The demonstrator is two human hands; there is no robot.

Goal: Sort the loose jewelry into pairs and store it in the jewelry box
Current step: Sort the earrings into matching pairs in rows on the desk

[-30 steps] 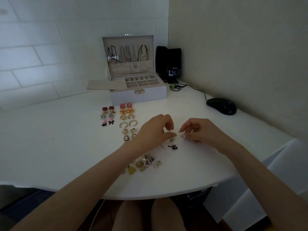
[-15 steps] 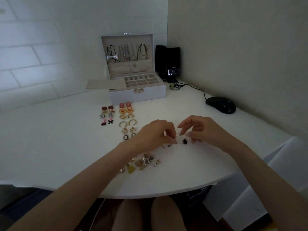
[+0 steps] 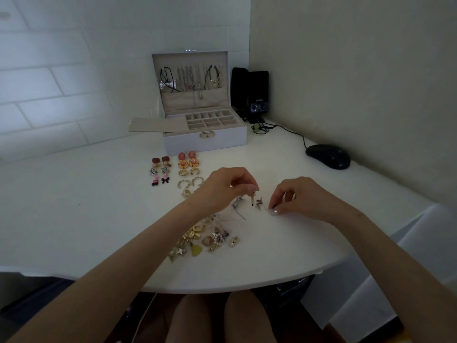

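My left hand [image 3: 226,188] is raised a little above the white table [image 3: 74,206] and pinches a small dangling earring [image 3: 252,199] between thumb and fingertips. My right hand [image 3: 294,198] has its fingertips down on the table beside a small dark earring [image 3: 259,203]; whether it pinches anything is not visible. A heap of loose gold and pearl jewelry [image 3: 210,237] lies under my left forearm. Sorted pairs of earrings [image 3: 176,169] lie in rows in front of the open white jewelry box [image 3: 205,134], whose lid holds necklaces.
A flat tray insert [image 3: 153,124] sticks out to the left of the box. Black speakers [image 3: 252,94] stand in the back corner. A black mouse [image 3: 327,155] with its cable lies at the right near the wall. The table's curved front edge is close to my knees.
My left hand has lifted off the table with a small earring dangling from its fingertips. My right hand has shifted slightly right and lower, fingertips on the table.
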